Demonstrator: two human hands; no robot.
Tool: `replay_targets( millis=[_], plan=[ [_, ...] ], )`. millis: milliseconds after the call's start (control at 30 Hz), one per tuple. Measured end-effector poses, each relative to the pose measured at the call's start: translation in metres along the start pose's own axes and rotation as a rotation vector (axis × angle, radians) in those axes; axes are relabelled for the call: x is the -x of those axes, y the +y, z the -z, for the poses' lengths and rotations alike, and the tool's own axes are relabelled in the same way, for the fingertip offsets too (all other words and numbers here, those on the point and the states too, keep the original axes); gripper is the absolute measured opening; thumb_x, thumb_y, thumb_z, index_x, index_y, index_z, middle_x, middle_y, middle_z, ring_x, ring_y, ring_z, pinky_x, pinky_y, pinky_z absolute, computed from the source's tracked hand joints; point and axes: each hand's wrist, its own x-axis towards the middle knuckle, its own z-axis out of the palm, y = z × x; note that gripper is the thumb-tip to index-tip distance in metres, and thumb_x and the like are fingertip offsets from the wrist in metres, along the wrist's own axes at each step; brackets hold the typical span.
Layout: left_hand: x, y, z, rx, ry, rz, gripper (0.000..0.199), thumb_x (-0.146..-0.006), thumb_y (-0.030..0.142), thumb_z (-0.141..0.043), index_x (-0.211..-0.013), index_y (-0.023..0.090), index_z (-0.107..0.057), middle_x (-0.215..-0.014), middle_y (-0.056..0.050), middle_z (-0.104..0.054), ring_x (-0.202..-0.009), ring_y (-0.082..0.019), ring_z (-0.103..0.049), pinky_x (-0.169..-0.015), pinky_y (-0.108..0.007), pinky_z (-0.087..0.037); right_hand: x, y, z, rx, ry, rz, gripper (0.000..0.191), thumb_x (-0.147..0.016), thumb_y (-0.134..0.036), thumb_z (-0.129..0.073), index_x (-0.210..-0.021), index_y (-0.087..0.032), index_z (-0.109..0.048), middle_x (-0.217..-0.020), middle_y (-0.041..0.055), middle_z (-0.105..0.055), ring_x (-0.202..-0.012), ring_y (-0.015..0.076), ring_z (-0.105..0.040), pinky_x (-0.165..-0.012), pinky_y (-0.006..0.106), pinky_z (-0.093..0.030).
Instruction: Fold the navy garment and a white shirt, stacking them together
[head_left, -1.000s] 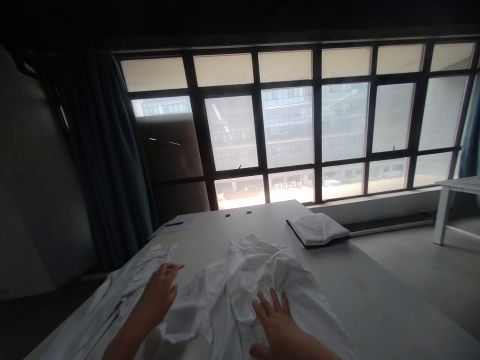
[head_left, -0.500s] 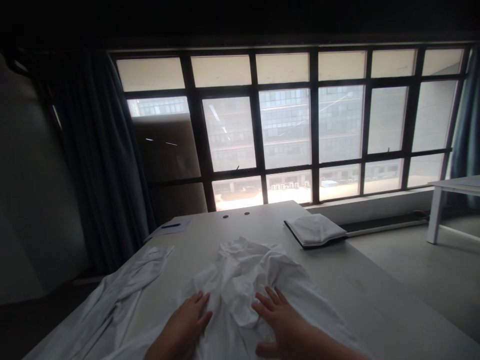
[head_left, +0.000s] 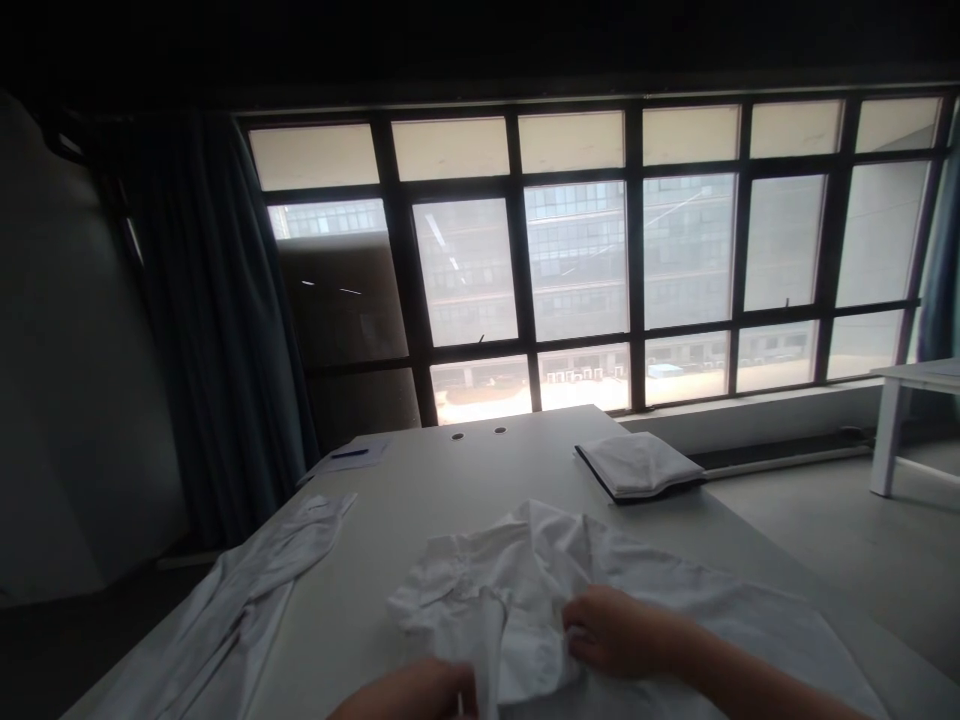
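Observation:
A rumpled white shirt (head_left: 525,570) lies on the table in front of me, its cloth bunched in the middle and spread out to the right. My right hand (head_left: 607,630) is closed on a fold of this shirt, right of the bunched part. At the lower edge of the view, my left hand (head_left: 420,690) has its fingers bent down at the shirt's near left edge and appears to pinch the cloth. Part of that hand is cut off by the frame.
Along the left side of the white table (head_left: 420,470) lies another white garment (head_left: 262,580). A pen (head_left: 350,454) rests on paper (head_left: 371,452) at the far left. Folded white cloth (head_left: 641,462) on a dark backing sits near the right edge. A second table (head_left: 889,430) stands right.
Both hands were spread flat on the shirt and have now closed on it. The right hand moved right, the left nearer to me. The cloth now spreads further right.

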Motion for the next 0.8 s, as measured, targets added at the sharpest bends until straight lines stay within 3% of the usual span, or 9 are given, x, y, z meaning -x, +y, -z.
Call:
replay_targets(
  millis=[100,200,333,433,500,567,667,733,800],
  plan=[
    [-0.025,-0.008,-0.002,-0.017,0.206,-0.036,0.027,-0.091,0.046,-0.052,-0.108,0.034,-0.069,-0.111,0.001,-0.074,-0.1,-0.02,-0.068,-0.09,-0.029,-0.052,-0.013,-0.007,0.026,-0.261,-0.064,-0.066,0.017,-0.079,-0.029,-0.063,-0.087,-0.02,-0.074,-0.073,0.0004,-0.07,-0.063,0.0166,-0.061,-0.062,0.028,-0.048],
    [-0.056,-0.043,-0.018,-0.12,0.324,-0.038,0.046,-0.091,0.051,-0.056,-0.132,0.031,-0.062,-0.15,-0.004,-0.055,-0.138,-0.027,-0.049,-0.117,-0.038,-0.036,-0.043,-0.004,0.064,-0.482,-0.046,-0.144,0.021,-0.074,-0.036,-0.072,-0.085,-0.018,-0.073,-0.073,0.001,-0.071,-0.062,0.018,-0.063,-0.059,0.03,-0.051],
    [-0.081,-0.083,-0.043,-0.235,0.319,-0.029,0.062,-0.095,0.059,-0.049,-0.152,0.036,-0.043,-0.165,-0.002,-0.03,-0.152,-0.032,-0.025,-0.126,-0.054,-0.018,-0.098,0.012,0.118,-0.53,0.344,-0.166,0.045,-0.093,-0.054,-0.051,-0.116,-0.018,-0.065,-0.11,0.0104,-0.071,-0.102,0.0253,-0.066,-0.086,0.04,-0.054],
    [-0.083,-0.084,-0.047,-0.25,0.33,-0.01,0.062,-0.095,0.059,-0.048,-0.152,0.037,-0.041,-0.165,-0.001,-0.029,-0.152,-0.031,-0.025,-0.125,-0.054,-0.018,-0.128,0.023,0.137,-0.47,0.613,-0.231,0.054,-0.1,-0.05,-0.034,-0.142,-0.018,-0.047,-0.139,0.0142,-0.056,-0.138,0.0268,-0.043,-0.111,0.047,-0.038],
    [-0.081,-0.076,-0.043,-0.253,0.327,0.031,0.064,-0.092,0.058,-0.053,-0.151,0.035,-0.044,-0.164,-0.002,-0.032,-0.151,-0.031,-0.028,-0.125,-0.051,-0.021,-0.135,0.024,0.126,-0.402,0.699,-0.286,0.057,-0.102,-0.043,-0.025,-0.151,-0.017,-0.035,-0.152,0.0148,-0.043,-0.148,0.0259,-0.028,-0.118,0.049,-0.027],
    [-0.078,-0.067,-0.035,-0.255,0.318,0.091,0.066,-0.088,0.056,-0.058,-0.148,0.031,-0.05,-0.162,-0.005,-0.037,-0.149,-0.03,-0.033,-0.124,-0.047,-0.026,-0.133,0.022,0.096,-0.325,0.683,-0.329,0.057,-0.1,-0.039,-0.03,-0.152,-0.016,-0.035,-0.156,0.0153,-0.039,-0.149,0.0264,-0.027,-0.12,0.048,-0.024],
    [-0.071,-0.057,-0.021,-0.279,0.298,0.182,0.056,-0.088,0.052,-0.055,-0.138,0.026,-0.06,-0.15,-0.009,-0.055,-0.136,-0.028,-0.052,-0.113,-0.039,-0.041,-0.118,0.016,0.032,-0.211,0.496,-0.384,0.056,-0.087,-0.039,-0.059,-0.138,-0.016,-0.055,-0.146,0.0172,-0.053,-0.14,0.0342,-0.041,-0.117,0.054,-0.025],
    [-0.065,-0.053,-0.013,-0.308,0.285,0.241,0.048,-0.091,0.049,-0.049,-0.131,0.027,-0.063,-0.135,-0.01,-0.067,-0.123,-0.027,-0.063,-0.104,-0.039,-0.047,-0.105,0.017,-0.007,-0.148,0.381,-0.468,0.067,-0.077,-0.044,-0.071,-0.136,-0.015,-0.058,-0.152,0.0218,-0.046,-0.142,0.0465,-0.034,-0.113,0.071,-0.016],
    [-0.057,-0.051,-0.005,-0.331,0.276,0.297,0.044,-0.092,0.047,-0.046,-0.123,0.025,-0.066,-0.121,-0.012,-0.074,-0.113,-0.031,-0.067,-0.097,-0.044,-0.049,-0.094,0.021,-0.034,-0.044,0.273,-0.534,0.077,-0.08,-0.054,-0.066,-0.146,-0.016,-0.05,-0.16,0.0222,-0.033,-0.147,0.0493,-0.022,-0.109,0.078,-0.004]
  ],
)
